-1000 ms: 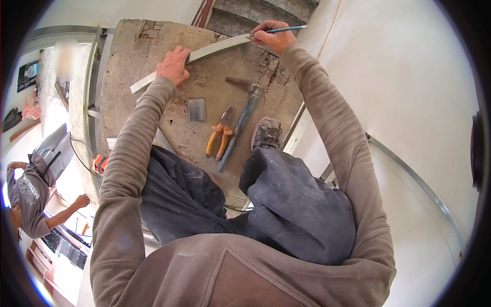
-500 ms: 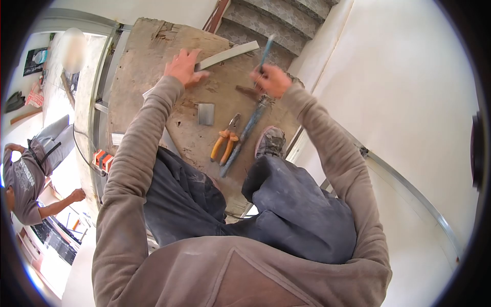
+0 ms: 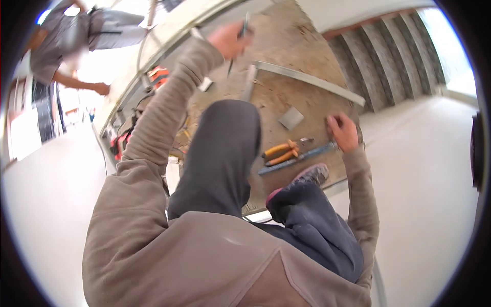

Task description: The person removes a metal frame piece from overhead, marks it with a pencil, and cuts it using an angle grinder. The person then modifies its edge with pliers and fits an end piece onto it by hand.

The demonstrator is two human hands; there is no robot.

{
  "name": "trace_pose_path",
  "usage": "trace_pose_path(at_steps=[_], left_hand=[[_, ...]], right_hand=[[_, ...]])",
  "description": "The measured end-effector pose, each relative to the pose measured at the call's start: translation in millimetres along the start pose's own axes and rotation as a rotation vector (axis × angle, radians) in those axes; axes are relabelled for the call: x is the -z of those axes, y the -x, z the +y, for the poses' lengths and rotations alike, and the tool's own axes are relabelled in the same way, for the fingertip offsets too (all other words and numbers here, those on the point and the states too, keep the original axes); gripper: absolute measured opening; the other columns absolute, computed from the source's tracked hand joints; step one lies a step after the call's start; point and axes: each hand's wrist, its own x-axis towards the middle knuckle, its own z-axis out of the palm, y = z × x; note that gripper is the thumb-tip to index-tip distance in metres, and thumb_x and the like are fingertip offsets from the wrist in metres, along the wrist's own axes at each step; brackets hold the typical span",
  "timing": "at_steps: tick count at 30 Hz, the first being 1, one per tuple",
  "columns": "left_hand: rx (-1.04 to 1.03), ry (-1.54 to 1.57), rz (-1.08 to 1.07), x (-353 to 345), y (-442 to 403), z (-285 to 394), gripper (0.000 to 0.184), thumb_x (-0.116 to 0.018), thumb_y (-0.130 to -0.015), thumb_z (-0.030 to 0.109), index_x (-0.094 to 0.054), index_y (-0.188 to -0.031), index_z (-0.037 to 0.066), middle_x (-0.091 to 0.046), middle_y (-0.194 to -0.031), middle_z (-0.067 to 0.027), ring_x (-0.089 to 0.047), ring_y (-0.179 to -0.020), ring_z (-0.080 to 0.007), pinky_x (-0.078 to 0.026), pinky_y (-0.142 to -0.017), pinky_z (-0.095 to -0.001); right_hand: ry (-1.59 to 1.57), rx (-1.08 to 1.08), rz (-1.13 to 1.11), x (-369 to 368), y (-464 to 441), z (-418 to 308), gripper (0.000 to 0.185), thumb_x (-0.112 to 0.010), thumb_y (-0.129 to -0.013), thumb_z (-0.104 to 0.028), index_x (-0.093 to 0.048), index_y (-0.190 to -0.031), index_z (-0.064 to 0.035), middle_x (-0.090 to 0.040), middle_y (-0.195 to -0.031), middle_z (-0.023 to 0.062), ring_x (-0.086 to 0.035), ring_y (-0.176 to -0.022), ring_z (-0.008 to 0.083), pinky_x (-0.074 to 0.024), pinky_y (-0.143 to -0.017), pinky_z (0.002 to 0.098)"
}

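Head view: by the left sleeve (image 3: 184,92) are some red and black things (image 3: 157,77), too blurry to tell if they sit in a box or a bag. On the worn wood board (image 3: 276,36) there are two strips, one long and one short, one small gray square (image 3: 291,118), one pair of pliers (image 3: 280,152) with orange handles, and one hammer (image 3: 299,157) with a blue handle. The long strip (image 3: 312,82) lies flat between the two hands. One end is near the left hand (image 3: 230,41), and the other end is a bit past the right hand (image 3: 343,133). The short strip (image 3: 250,84) is close to the end by the left hand.

The left hand is up over the board and blurry, with its fingers closed on one thin pencil (image 3: 230,68). The right hand has bent fingers and is at the head end of the hammer, hiding most of it. I cannot tell if it grips. One shoe (image 3: 313,175) is just beside the hammer. Stairs (image 3: 386,59) go up past the board, and one other person (image 3: 66,38) is far off on the left side.
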Motion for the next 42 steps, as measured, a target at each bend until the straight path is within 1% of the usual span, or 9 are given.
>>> trace_pose_path(at_steps=[4, 8, 14, 21, 29, 33, 36, 39, 42], left_hand=[[0.364, -0.169, -0.08, -47, 59, -153, 0.037, -0.075, -0.084, 0.024, -0.064, -0.114, 0.005, -0.07, -0.091, -0.0139, -0.071, -0.072, -0.0247, -0.058, -0.068, -0.04], [0.32, -0.233, 0.102, -101, 86, -204, 0.046, -0.076, -0.084, 0.031, -0.063, -0.12, 0.005, -0.07, -0.098, -0.0202, -0.066, -0.099, -0.0389, -0.053, -0.087, -0.0482], [0.08, -0.19, 0.589, -64, 152, -201, 0.039, -0.07, -0.09, 0.031, -0.065, -0.12, 0.007, -0.07, -0.095, -0.0163, -0.068, -0.086, -0.0342, -0.054, -0.082, -0.0435], [0.437, -0.246, 0.821, 76, 284, -259, 0.027, -0.06, -0.092, 0.026, -0.071, -0.109, 0.008, -0.072, -0.1, -0.0155, -0.071, -0.088, -0.0268, -0.055, -0.08, -0.0363], [0.138, 0.201, 0.376, 5, 148, -164, 0.028, -0.067, -0.093, 0.016, -0.066, -0.118, 0.004, -0.062, -0.081, 0.0001, -0.058, -0.079, -0.0114, -0.05, -0.074, -0.0278], [-0.347, -0.315, 0.196, -64, 38, -132, 0.05, -0.075, -0.087, 0.029, -0.06, -0.131, 0.013, -0.06, -0.113, -0.0103, -0.059, -0.106, -0.0266, -0.049, -0.09, -0.0405], [-0.494, -0.427, 0.366, -85, -9, -105, 0.066, -0.078, -0.081, 0.036, -0.053, -0.14, 0.02, -0.053, -0.122, -0.0135, -0.053, -0.117, -0.0327, -0.046, -0.097, -0.0426], [-0.638, -0.629, 0.037, -100, -38, -80, 0.064, -0.077, -0.08, 0.039, -0.054, -0.136, 0.019, -0.057, -0.118, -0.013, -0.057, -0.112, -0.0332, -0.048, -0.093, -0.0437], [-0.32, -0.79, -0.308, -131, -57, -64, 0.056, -0.075, -0.081, 0.039, -0.054, -0.126, 0.014, -0.059, -0.116, -0.0124, -0.059, -0.109, -0.0353, -0.049, -0.089, -0.0464]], right_hand=[[0.216, 0.045, -0.097, -17, 17, 54, 0.022, -0.065, -0.095, -0.022, -0.068, -0.097, -0.0002, -0.066, -0.074, 0.0028, -0.06, -0.067, 0.0094, -0.0478, -0.06, 0.028], [0.272, 0.091, -0.152, -18, 23, 54, 0.022, -0.064, -0.096, -0.021, -0.067, -0.1, 0.001, -0.067, -0.078, 0.0047, -0.064, -0.074, 0.0125, -0.0511, -0.06, 0.0288], [0.128, -0.12, -0.163, -2, 30, 41, 0.022, -0.063, -0.097, -0.019, -0.067, -0.101, 0.0021, -0.067, -0.08, 0.0071, -0.064, -0.072, 0.0134, -0.0512, -0.063, 0.0286], [0.032, -0.266, -0.109, 28, 51, 65, 0.023, -0.064, -0.095, -0.021, -0.067, -0.102, 0.0008, -0.066, -0.078, 0.005, -0.062, -0.07, 0.012, -0.0497, -0.061, 0.0269], [0.527, -0.072, -0.06, 31, 22, 78, 0.029, -0.066, -0.092, -0.029, -0.068, -0.096, -0.0002, -0.07, -0.079, 0.0134, -0.067, -0.067, 0.0235, -0.0521, -0.063, 0.0363], [0.467, -0.023, -0.063, 0, 8, 5, 0.027, -0.063, -0.09, -0.028, -0.068, -0.097, -0.0015, -0.07, -0.085, 0.0195, -0.068, -0.081, 0.0352, -0.0525, -0.074, 0.0428], [0.403, -0.009, -0.086, -13, 5, -2, 0.027, -0.062, -0.091, -0.028, -0.068, -0.1, -0.0036, -0.07, -0.092, 0.0215, -0.067, -0.091, 0.0395, -0.0525, -0.082, 0.0457], [0.42, -0.026, -0.088, -26, 5, 1, 0.032, -0.063, -0.091, -0.029, -0.064, -0.112, -0.0051, -0.067, -0.103, 0.0203, -0.066, -0.097, 0.0377, -0.0519, -0.085, 0.0442], [0.516, 0.09, -0.002, -46, 9, -4, 0.044, -0.067, -0.09, -0.031, -0.056, -0.124, -0.0061, -0.06, -0.113, 0.0179, -0.062, -0.101, 0.0357, -0.0508, -0.089, 0.0416]])
